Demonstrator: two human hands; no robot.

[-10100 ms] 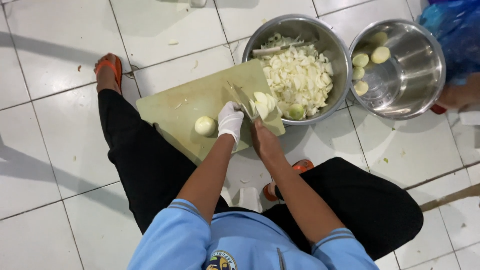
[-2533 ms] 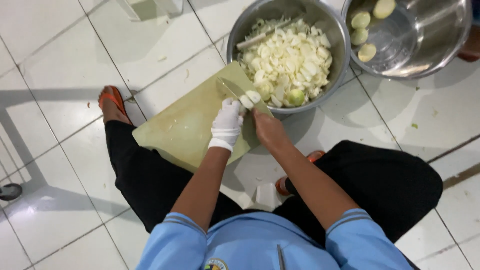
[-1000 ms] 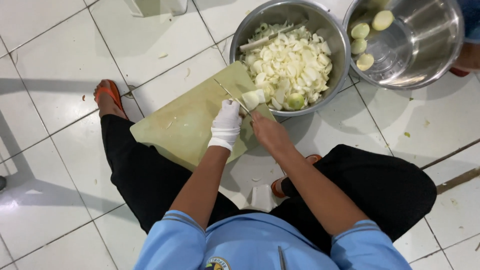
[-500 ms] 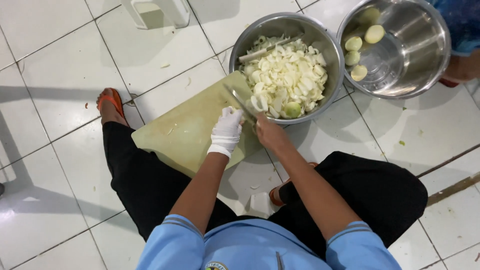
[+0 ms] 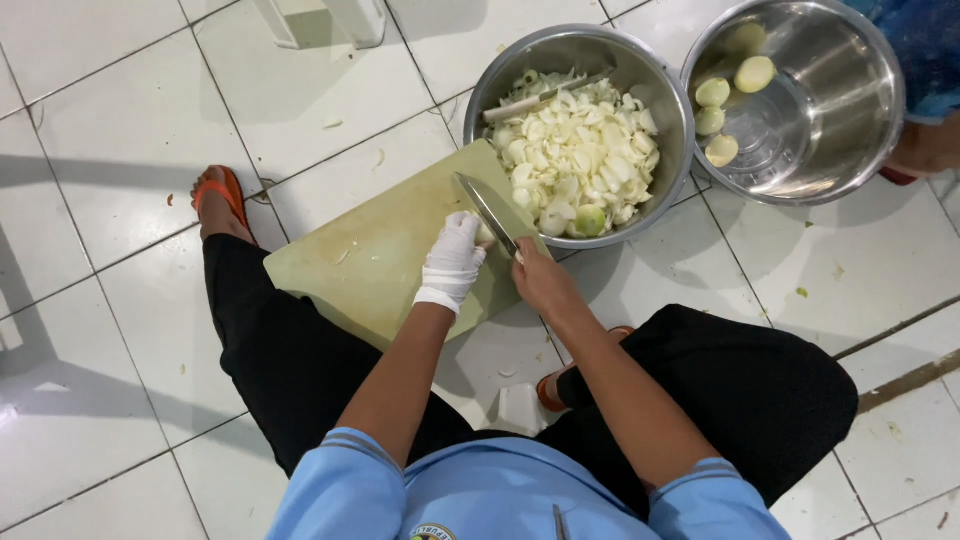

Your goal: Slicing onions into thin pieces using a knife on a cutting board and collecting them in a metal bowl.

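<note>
A pale green cutting board lies on the white tiled floor between my knees. My right hand grips the handle of a knife whose blade lies across the board's far corner. My left hand, in a white glove, presses on a small pale onion piece right beside the blade; the piece is mostly hidden under the fingers. Just beyond the board stands a steel bowl heaped with chopped white onion.
A second steel bowl at the far right holds several peeled onions and some water. Another person's blue sleeve shows at the top right corner. White stool legs stand at the top. Scraps dot the tiles.
Ten seconds ago a whole peeled onion lay on the board by my left hand; now only a small piece sits under the glove. The knife has stayed at the board's far corner.
</note>
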